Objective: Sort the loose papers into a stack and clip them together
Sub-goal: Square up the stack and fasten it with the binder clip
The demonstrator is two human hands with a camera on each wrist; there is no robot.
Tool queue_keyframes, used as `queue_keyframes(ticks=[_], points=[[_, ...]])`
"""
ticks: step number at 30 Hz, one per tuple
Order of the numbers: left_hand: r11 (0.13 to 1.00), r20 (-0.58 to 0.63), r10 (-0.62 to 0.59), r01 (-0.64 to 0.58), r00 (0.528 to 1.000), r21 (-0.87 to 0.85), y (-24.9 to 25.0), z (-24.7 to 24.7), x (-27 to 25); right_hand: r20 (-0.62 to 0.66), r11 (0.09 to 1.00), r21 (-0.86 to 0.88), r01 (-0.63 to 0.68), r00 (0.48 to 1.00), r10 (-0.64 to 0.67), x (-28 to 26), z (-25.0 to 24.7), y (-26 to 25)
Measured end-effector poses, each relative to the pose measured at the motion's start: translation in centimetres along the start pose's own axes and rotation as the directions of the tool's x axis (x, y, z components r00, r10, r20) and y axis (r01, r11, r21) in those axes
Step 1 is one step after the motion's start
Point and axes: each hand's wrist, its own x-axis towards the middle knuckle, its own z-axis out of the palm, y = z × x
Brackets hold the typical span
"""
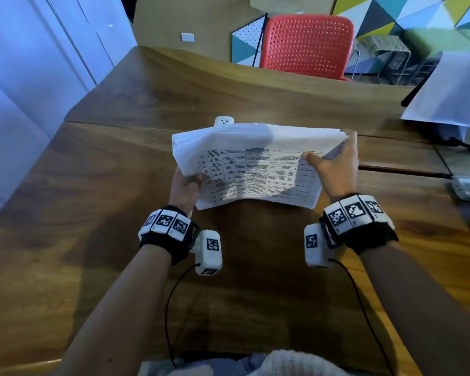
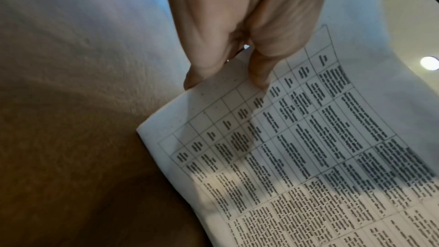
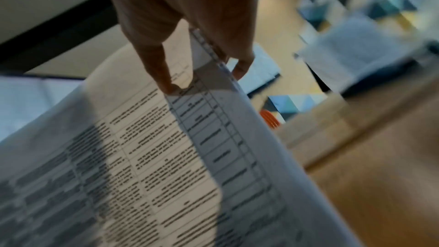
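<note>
Your left hand [image 1: 183, 189] pinches the left edge of the papers [image 1: 255, 169], thumb on top; your right hand [image 1: 334, 161] pinches their right edge the same way. The papers hang between both grips, gathered into one bundle above the desk [image 1: 120, 164], just in front of a white socket [image 1: 224, 121]. Judging by this, the gathering looks done, but the edges on the left are still fanned, so squaring and clipping remain. No clip shows near the papers. The top sheet carries a printed table; its text is too blurred to read.
</note>
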Motion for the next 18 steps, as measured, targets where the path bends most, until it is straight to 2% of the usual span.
queue_keyframes(ticks=[2,4,7,9,11,12,14,18], points=[[1.0,-0.022,-0.005,0.005,1.0,-0.015,-0.1,0.0,0.5,-0.014,0.956,-0.255,0.147,0.988,-0.156,0.1,0.0,-1.4],[0.999,-0.046,-0.026,0.024,0.999,-0.036,-0.5,-0.3,0.7,0.057,0.851,-0.459,0.257,0.964,-0.26,0.3,0.1,-3.0],[0.998,-0.038,-0.008,0.006,0.999,-0.057,-1.3,-0.9,0.7,0.228,0.583,-0.749,0.314,0.949,-0.218,1.0,0.8,-4.9],[1.0,-0.028,-0.008,0.008,1.0,-0.006,-1.4,-0.9,0.7,0.345,0.428,-0.826,0.368,0.929,-0.133,1.0,2.0,-6.0],[0.998,-0.02,-0.01,0.011,1.0,0.064,-1.2,-0.4,0.6,0.477,0.35,-0.807,0.475,0.875,-0.088,0.8,4.1,-6.9],[0.997,-0.023,-0.01,0.012,1.0,0.075,-1.2,-0.2,0.5,0.538,0.359,-0.766,0.533,0.838,-0.094,0.3,5.4,-7.1],[0.997,-0.044,-0.011,0.014,0.999,0.077,-1.4,-0.1,0.1,0.606,0.45,-0.66,0.601,0.78,-0.153,-0.8,7.3,-6.9],[0.998,-0.001,0.012,-0.012,1.0,0.068,-0.4,-1.3,-1.3,0.588,0.591,-0.541,0.598,0.772,-0.243,-1.9,6.7,-6.6]])
